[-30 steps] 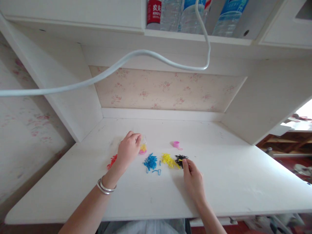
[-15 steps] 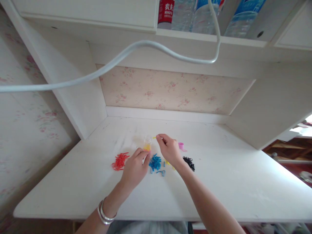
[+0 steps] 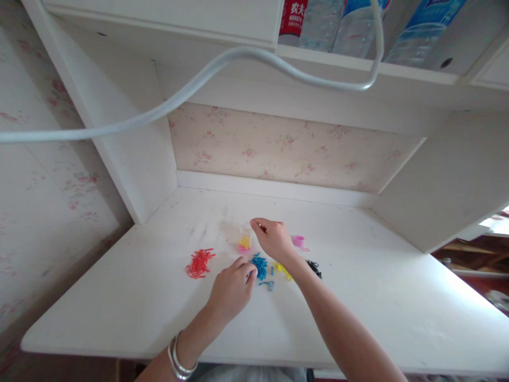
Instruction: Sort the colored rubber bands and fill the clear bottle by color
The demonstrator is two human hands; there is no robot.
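Observation:
A small clear jar [image 3: 244, 237] with yellow and pink bands inside stands on the white desk [image 3: 358, 313]. My right hand [image 3: 274, 239] hovers at its mouth, fingers pinched; what they hold is too small to make out. My left hand [image 3: 233, 286] rests curled on the desk, fingertips touching the blue pile of small rubber bands [image 3: 260, 265]. A red pile [image 3: 199, 262] lies to the left. A yellow pile [image 3: 282, 269] and a black pile [image 3: 315, 268] lie partly hidden behind my right forearm.
A pink lid [image 3: 299, 242] lies just right of my right hand. A white cable [image 3: 191, 93] hangs across the view above the desk. Water bottles [image 3: 350, 26] stand on the shelf overhead. Side panels wall in the desk left and right.
My right hand left the black pile and went up to the jar's mouth. My left hand came off the jar and dropped down to the blue pile.

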